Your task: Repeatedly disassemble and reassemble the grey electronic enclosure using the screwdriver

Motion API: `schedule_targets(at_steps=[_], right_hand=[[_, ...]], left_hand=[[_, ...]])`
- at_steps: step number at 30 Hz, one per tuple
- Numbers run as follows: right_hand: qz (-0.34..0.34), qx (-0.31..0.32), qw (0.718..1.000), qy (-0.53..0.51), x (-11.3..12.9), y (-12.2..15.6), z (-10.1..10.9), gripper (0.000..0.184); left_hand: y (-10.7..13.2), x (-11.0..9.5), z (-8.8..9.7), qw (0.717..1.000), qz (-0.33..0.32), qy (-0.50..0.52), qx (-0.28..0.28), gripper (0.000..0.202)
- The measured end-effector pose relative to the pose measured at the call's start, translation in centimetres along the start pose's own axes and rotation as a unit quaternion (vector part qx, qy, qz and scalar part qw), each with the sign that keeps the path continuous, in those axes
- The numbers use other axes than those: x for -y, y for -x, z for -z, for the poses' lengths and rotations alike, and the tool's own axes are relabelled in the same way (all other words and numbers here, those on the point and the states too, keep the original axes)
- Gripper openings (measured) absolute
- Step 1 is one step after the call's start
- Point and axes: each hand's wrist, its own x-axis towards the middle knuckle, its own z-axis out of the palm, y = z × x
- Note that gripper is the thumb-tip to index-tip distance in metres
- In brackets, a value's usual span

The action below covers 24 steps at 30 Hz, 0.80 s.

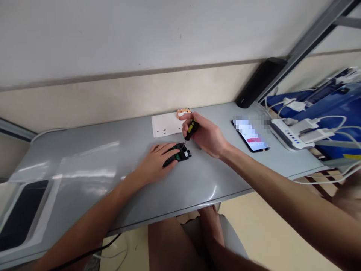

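What looks like an opened black computer mouse (184, 155), with green circuit board and a small white label showing, lies on the grey desk. Fingers of my left hand (158, 162) wrap over its left part and hold it against the desktop, hiding some of it. My right hand (207, 135) grips a screwdriver (192, 129) with a black and yellow handle. The screwdriver's thin shaft slants down to the mouse, and its tip is at the exposed inside; whether it sits in a screw I cannot tell. Just behind, several tiny dark screws (164, 131) rest on white paper (166, 122).
An orange-and-white dog-faced item (184, 113) sits at the paper's back edge. To the right are a lit phone (250, 137), a power strip (293, 134) with plugged-in cables, and a black cylinder (261, 82). A dark tablet-like slab (24, 214) lies at left.
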Motion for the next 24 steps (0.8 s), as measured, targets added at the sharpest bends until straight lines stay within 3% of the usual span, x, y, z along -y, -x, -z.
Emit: schedule_targets(at_steps=[4,8,17,24], right_hand=[[0.01,0.011,0.999,0.05,-0.1,0.2,0.2,0.056],[0.026,-0.023,0.993,0.113,-0.6,0.1,0.1,0.066],[-0.023,-0.02,1.0,0.002,-0.4,0.2,1.5,0.049],[-0.002,-0.028,0.998,0.063,-1.0,1.2,3.4,0.063]], left_hand=[[0.0,0.0,0.0,1.0,-0.001,0.004,-0.002,0.037],[-0.1,-0.2,0.2,1.0,0.005,0.012,-0.001,0.036],[0.0,-0.2,0.2,1.0,0.001,0.01,-0.008,0.035],[-0.1,-0.2,0.4,1.0,0.007,0.014,0.005,0.036]])
